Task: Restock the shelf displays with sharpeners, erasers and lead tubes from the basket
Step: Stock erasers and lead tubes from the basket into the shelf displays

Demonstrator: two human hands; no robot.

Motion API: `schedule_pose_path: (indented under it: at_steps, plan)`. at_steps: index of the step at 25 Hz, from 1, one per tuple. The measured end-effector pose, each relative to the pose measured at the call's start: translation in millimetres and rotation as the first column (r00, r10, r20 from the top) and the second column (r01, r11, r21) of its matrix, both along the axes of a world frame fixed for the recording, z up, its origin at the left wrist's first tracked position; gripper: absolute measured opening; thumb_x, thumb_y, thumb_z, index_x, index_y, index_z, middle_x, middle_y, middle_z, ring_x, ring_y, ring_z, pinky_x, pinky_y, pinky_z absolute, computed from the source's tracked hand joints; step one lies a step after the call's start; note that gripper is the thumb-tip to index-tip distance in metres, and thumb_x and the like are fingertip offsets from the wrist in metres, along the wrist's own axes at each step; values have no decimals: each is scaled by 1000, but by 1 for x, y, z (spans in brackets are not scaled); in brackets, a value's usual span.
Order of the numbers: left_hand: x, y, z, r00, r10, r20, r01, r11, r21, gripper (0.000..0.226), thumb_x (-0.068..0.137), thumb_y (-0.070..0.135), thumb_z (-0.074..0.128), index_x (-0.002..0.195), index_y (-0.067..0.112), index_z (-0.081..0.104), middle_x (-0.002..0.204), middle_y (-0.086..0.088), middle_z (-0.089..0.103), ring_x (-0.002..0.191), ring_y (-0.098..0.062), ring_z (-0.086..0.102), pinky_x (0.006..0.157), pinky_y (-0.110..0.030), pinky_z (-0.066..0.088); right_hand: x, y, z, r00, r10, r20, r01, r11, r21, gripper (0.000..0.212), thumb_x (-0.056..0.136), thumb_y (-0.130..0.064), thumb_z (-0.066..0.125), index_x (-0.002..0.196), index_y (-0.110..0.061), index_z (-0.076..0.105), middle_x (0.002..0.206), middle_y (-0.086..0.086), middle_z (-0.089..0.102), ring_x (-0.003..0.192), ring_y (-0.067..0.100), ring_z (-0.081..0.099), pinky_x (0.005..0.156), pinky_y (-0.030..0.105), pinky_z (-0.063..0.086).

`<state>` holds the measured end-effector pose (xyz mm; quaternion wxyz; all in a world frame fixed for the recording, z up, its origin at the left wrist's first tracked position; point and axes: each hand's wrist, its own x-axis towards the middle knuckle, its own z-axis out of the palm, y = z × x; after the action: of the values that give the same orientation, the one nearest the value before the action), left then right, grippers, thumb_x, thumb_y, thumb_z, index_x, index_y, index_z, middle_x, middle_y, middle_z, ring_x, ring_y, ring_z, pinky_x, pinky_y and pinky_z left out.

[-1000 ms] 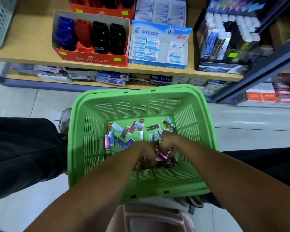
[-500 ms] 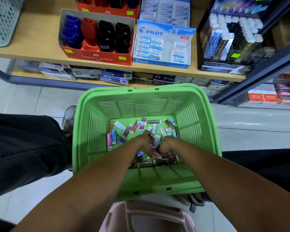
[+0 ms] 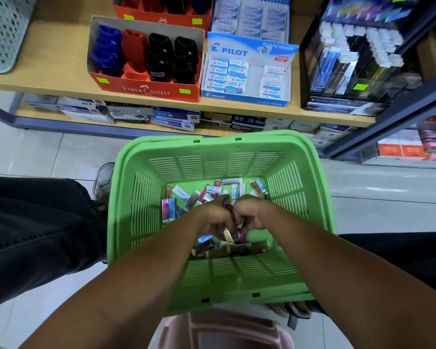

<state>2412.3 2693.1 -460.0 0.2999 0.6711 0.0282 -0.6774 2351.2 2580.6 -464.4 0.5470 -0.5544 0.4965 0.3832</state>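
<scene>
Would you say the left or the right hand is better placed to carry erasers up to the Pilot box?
Probably right. Both hands are deep in the green basket, fingers curled among small packs, but the Pilot box stands up and to the right, nearer the right hand.

- green basket (image 3: pixel 146 197): slotted plastic, matt
- lead tubes (image 3: pixel 168 209): shiny, foil-like wrap
- shelf (image 3: pixel 61 56): smooth pale wood look
- Faber-Castell box (image 3: pixel 146 90): red card
- floor tiles (image 3: pixel 35 152): glossy

Wooden shelf (image 3: pixel 61 54) carries red Faber-Castell sharpener box (image 3: pixel 146 89), blue Pilot eraser box (image 3: pixel 244 96) just beside it, black display rack (image 3: pixel 342 107), Campus eraser box (image 3: pixel 252 18) behind.
</scene>
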Motion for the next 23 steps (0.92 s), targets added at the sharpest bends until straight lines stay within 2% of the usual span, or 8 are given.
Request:
schedule_pose_path:
  at_steps: [2, 4, 7, 10, 14, 17, 19, 23]
  plan:
    - [3, -2, -2, 999, 39, -8, -39, 999, -10, 106, 71, -27, 59, 153, 31, 24, 107, -24, 66, 66, -25, 58, 78, -49, 55, 0, 0, 3, 1000, -11, 16, 10, 1000, 18, 45, 72, 23, 42, 107, 1, 61, 102, 17, 63, 104, 35, 64, 91, 46, 57]
    - [3, 0, -4, 999, 50, -10, -50, 998, -24, 94, 74, -26, 57, 149, 25, 32, 94, -21, 65, 64, -25, 60, 80, -50, 56, -4, -1, 3, 997, -54, 48, 52, 998, 37, 47, 75, 25, 38, 109, -1, 58, 105, 16, 60, 112, 35, 61, 93, 46, 56]
    - [4, 1, -9, 982, 183, -47, -183, 983, -11, 84, 73, -27, 52, 140, 23, 40, 85, -18, 63, 65, -29, 64, 81, -54, 58, -5, -3, 4, 984, -163, 77, 155, 983, 103, 55, 78, 26, 33, 112, -8, 59, 108, 14, 60, 111, 32, 62, 94, 43, 56]
    - [12, 2, -10, 948, 317, -37, -318, 948, -15, 75, 72, -25, 51, 133, 20, 47, 77, -19, 65, 64, -33, 68, 75, -53, 59, 3, -4, 2, 983, -160, 95, 149, 982, 112, 65, 74, 26, 37, 124, -9, 61, 117, 15, 62, 109, 29, 62, 92, 40, 57]
    - [21, 3, 5, 903, 414, -110, -424, 901, -94, 61, 76, -24, 53, 122, 16, 52, 102, -27, 68, 89, -47, 70, 82, -61, 56, 13, -12, 23, 978, -146, 149, 125, 981, 146, 58, 75, 28, 46, 111, -13, 63, 115, 15, 61, 111, 32, 63, 91, 42, 58]
    - [27, -1, 28, 890, 440, -118, -454, 875, -166, 57, 77, -24, 59, 122, 11, 53, 111, -26, 67, 90, -46, 70, 79, -58, 58, 16, -24, 54, 967, -110, 228, 79, 987, 143, 65, 77, 29, 49, 119, -19, 61, 119, 16, 58, 110, 33, 63, 91, 41, 58]
    - [31, -1, 46, 884, 452, -119, -467, 858, -213, 55, 77, -22, 63, 123, 8, 55, 113, -23, 68, 91, -42, 72, 77, -56, 59, 14, -32, 76, 954, -100, 282, 59, 987, 150, 67, 79, 29, 49, 128, -15, 61, 122, 17, 59, 110, 33, 64, 89, 39, 59]
    - [31, -1, 84, 890, 440, -119, -455, 835, -309, 51, 76, -13, 73, 121, 6, 57, 110, -21, 71, 94, -39, 72, 80, -55, 58, 6, -39, 114, 921, -24, 388, -8, 997, 80, 64, 78, 26, 58, 130, -12, 61, 119, 16, 66, 95, 29, 70, 65, 26, 60]
